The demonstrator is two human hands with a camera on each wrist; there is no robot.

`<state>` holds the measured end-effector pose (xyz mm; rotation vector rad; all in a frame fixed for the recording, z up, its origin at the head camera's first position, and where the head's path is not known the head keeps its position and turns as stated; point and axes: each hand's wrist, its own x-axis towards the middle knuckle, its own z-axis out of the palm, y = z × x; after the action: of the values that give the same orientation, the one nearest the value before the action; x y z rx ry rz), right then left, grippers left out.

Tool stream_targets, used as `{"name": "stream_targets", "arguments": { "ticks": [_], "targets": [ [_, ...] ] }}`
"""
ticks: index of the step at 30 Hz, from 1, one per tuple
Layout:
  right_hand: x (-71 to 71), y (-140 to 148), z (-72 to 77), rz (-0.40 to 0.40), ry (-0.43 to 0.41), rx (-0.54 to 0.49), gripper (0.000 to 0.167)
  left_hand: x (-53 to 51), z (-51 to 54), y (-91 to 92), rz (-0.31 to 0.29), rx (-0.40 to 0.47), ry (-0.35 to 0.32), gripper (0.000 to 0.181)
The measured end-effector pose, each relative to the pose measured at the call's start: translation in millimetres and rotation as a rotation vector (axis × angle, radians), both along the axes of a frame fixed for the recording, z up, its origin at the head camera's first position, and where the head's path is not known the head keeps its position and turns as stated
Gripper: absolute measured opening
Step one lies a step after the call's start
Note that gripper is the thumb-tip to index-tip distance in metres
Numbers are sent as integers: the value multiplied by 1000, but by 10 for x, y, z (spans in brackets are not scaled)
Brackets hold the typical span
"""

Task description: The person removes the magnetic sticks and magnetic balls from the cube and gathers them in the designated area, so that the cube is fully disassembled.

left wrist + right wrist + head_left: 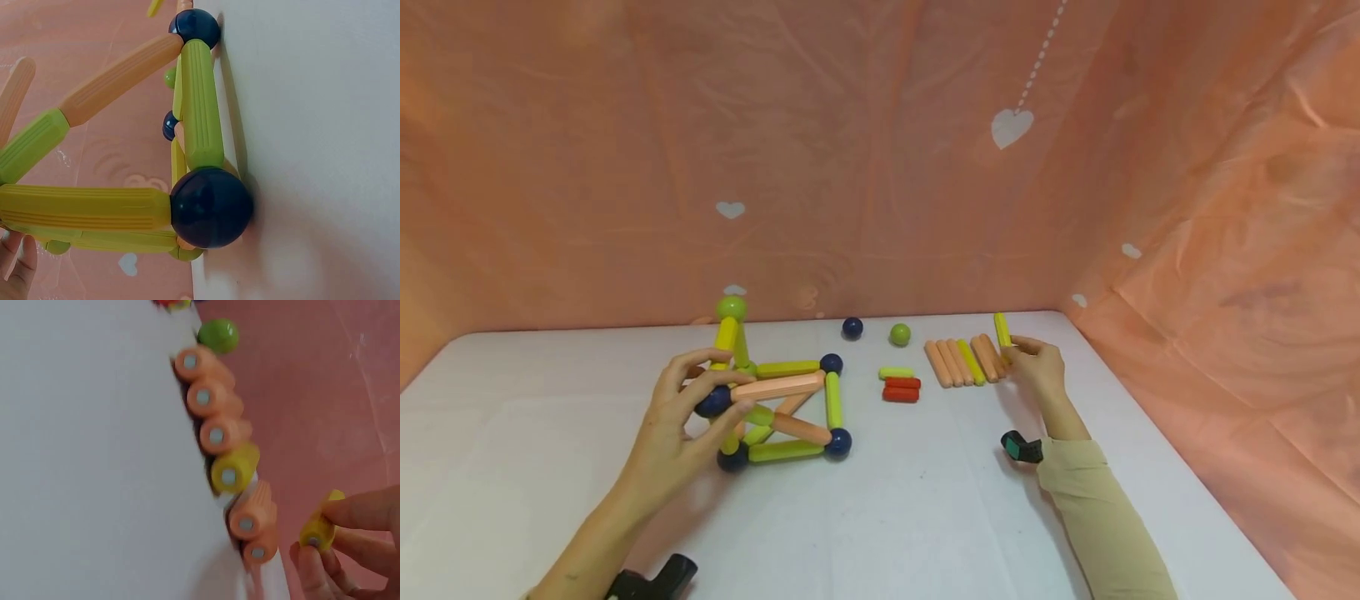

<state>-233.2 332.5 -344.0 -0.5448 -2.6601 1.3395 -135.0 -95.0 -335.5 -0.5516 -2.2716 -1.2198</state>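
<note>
On the left of the table stands a frame of magnetic rods (786, 451) joined by dark blue balls (838, 443), with a green ball (732, 307) at its top. My left hand (673, 425) grips the frame's upper left part, fingers and thumb around a dark blue ball (713, 402) from which an orange rod (778, 387) sticks out to the right. In the left wrist view only fingertips (24, 262) show beside the frame. My right hand (1036, 367) pinches a yellow magnetic rod (322, 525) between thumb and fingers, off the right end of a row of rods.
The row holds several orange rods (938, 364) and one yellow rod (972, 362). Left of it lie two red short rods (901, 394) and a short green one (896, 373). A loose blue ball (852, 328) and a green ball (900, 334) sit near the back edge, before an orange curtain (880, 167).
</note>
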Motion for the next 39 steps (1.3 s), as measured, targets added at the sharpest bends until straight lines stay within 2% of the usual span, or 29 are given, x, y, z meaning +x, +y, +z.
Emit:
{"name": "stream_targets", "arguments": {
  "ticks": [7, 13, 18, 22, 26, 30, 36, 39],
  "targets": [
    [-21, 71, -68, 23, -74, 18, 43, 0, -14, 1, -6, 5, -6, 24],
    [-50, 119, -134, 23, -126, -5, 42, 2, -15, -14, -8, 17, -15, 23],
    [-35, 78, -97, 60, -168, 42, 45, -9, -29, -24, -17, 20, -3, 24],
    [10, -113, 6, 87, -40, 92, 44, -16, -30, -12, -24, 19, 15, 23],
    [51, -429, 118, 189, 108, 25, 38, -11, -24, -1, -26, 25, 27, 22],
    [87, -738, 215, 319, 137, -67, 36, -19, -24, 10, -29, 29, 39, 23],
    [159, -1027, 294, 391, 122, -80, 31, -24, -39, 29, -35, 24, 39, 22],
    [202, -1137, 323, 467, 154, -111, 29, -25, -45, 34, -36, 23, 35, 22]
  ]
}}
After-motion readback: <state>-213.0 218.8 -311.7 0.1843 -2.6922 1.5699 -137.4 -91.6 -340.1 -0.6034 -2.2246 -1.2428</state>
